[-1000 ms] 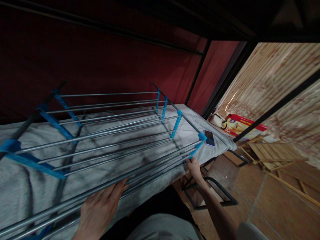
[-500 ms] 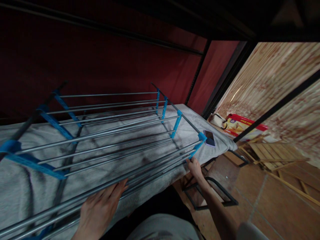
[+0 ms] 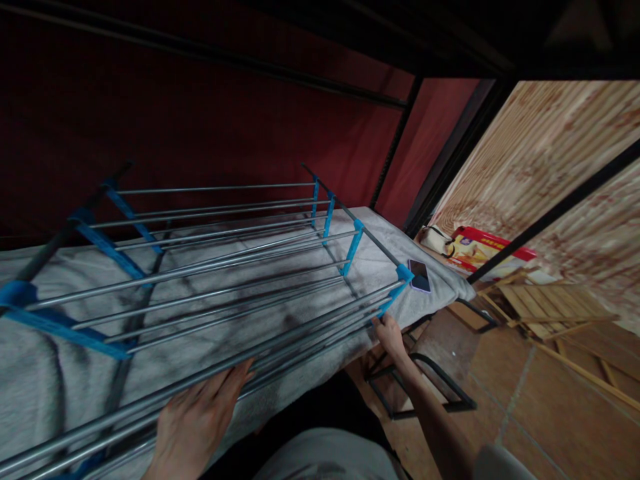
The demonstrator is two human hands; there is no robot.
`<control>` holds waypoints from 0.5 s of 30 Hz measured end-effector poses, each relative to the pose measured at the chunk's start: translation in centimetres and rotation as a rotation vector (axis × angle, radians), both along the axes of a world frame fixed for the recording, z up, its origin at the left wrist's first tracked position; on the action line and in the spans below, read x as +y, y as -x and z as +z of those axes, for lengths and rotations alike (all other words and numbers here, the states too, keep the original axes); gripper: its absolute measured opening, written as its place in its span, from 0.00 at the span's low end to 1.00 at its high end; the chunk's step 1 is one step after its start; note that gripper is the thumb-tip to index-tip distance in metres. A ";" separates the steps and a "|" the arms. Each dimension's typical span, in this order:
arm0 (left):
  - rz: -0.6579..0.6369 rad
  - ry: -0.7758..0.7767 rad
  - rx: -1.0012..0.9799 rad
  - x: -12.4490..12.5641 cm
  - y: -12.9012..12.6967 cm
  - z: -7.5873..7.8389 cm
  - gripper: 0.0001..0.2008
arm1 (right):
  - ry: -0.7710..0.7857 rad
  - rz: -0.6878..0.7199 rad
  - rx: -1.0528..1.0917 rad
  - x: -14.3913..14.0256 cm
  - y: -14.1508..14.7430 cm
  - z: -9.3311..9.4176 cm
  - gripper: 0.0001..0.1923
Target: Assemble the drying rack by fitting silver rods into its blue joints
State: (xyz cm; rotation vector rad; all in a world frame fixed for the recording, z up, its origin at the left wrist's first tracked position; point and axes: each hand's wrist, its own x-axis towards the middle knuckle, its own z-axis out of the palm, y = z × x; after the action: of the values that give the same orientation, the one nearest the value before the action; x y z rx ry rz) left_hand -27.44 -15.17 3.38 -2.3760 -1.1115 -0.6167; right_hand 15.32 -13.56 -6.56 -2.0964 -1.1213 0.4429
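Observation:
A shoe rack [image 3: 235, 288] of grey metal tubes joined by blue plastic brackets lies across a grey blanket [image 3: 30, 387]. My left hand [image 3: 203, 413] rests on its near tubes, back of the hand up, with fingers stretched along the rods; the thumb is hidden. At the near right corner, my right hand [image 3: 390, 333] is closed around the rack's end, just below the blue bracket [image 3: 395, 293]. What its fingertips touch is out of sight.
A phone [image 3: 419, 275] lies on the blanket by the rack's right end. Dark metal frame bars [image 3: 395, 143] stand at the back and overhead. On the right are a dark-framed chair [image 3: 425, 390], a folded wooden piece [image 3: 555, 310] and a red and yellow box [image 3: 490, 250].
The rack's left end has shifted very slightly to the left. Both hands keep almost the same places on the rack.

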 end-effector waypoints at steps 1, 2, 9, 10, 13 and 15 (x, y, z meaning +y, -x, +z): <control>0.001 0.007 0.001 0.0 0.1 -0.1 0.14 | 0.000 0.000 -0.002 0.0 0.0 0.0 0.15; 0.000 0.011 0.002 0.0 0.2 -0.2 0.14 | 0.001 0.000 -0.003 0.0 0.0 0.0 0.15; -0.012 0.015 -0.005 0.0 0.2 -0.3 0.14 | 0.017 -0.005 -0.007 0.0 0.1 0.1 0.13; -0.010 0.008 -0.008 0.1 0.2 -0.3 0.14 | 0.017 -0.003 -0.009 0.0 0.1 0.0 0.14; -0.013 -0.016 0.003 0.2 0.1 -0.3 0.14 | 0.020 0.002 -0.013 0.0 0.1 0.0 0.15; -0.017 -0.025 0.021 0.2 0.1 -0.3 0.14 | 0.023 0.000 -0.016 0.0 0.1 -0.1 0.15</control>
State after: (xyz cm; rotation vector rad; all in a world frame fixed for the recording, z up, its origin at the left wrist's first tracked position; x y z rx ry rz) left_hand -27.53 -14.99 3.09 -2.3682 -1.0694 -0.6063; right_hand 15.21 -13.54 -6.65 -2.1228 -1.1303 0.4420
